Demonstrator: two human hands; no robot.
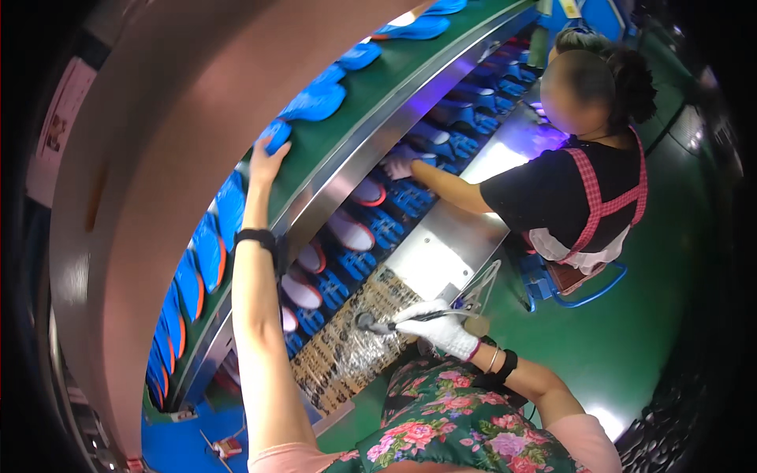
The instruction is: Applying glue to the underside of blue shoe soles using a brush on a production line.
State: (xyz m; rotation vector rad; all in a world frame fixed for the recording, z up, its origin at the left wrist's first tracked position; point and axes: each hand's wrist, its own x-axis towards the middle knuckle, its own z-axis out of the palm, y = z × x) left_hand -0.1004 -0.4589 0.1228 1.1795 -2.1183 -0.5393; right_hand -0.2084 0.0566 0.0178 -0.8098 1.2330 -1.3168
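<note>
The left hand [270, 162] grasps a blue shoe piece [277, 135] at the green belt [339, 134]; the gloved right hand [448, 331] clasps a dark, round-headed tool [367, 322].

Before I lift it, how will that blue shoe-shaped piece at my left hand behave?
The blue shoe-shaped piece may be slippery, since its surface looks glossy. Neighbouring blue pieces look long and flattish, so it probably won't roll. Your left hand alone grips it, so perhaps it's light.

The shoe pieces [277, 135] are blue, the apron [449, 426] floral.
</note>
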